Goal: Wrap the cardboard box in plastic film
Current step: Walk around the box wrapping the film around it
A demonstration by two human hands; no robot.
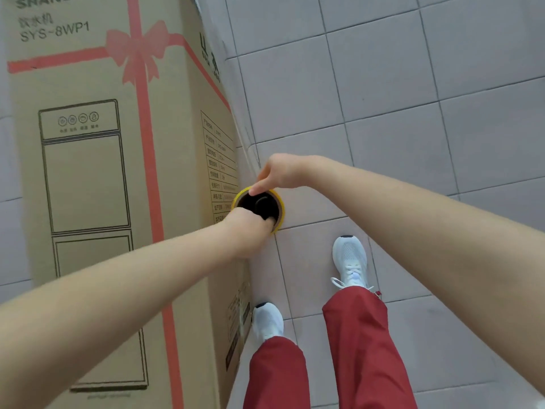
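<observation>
Head view, looking pretty much straight down. The tiled floor point(383, 84) takes up the right side. A tall cardboard box point(97, 178) for a water dispenser, with a pink ribbon print, stands on it and fills the left half. The person in red trousers point(362, 349) and white sneakers point(351, 261) is right up against the box's near vertical corner.

What I reckon could bite here: if tension drops going round that corner, the plastic film point(249, 152) goes slack or bunches. The roll could also slide off the fingers, and those feet are close enough to the box to trip on.

The film roll point(280, 209), yellow-rimmed and seen end-on, sits just beside the box's right face. The film looks stretched onto the face above it, though that's hard to be sure of. The left hand point(244, 231) has its fingers hooked down into the core. The right hand point(283, 172) presses one digit on the far rim. The rest of that hand is hidden, so I can't tell if it wraps the roll.
</observation>
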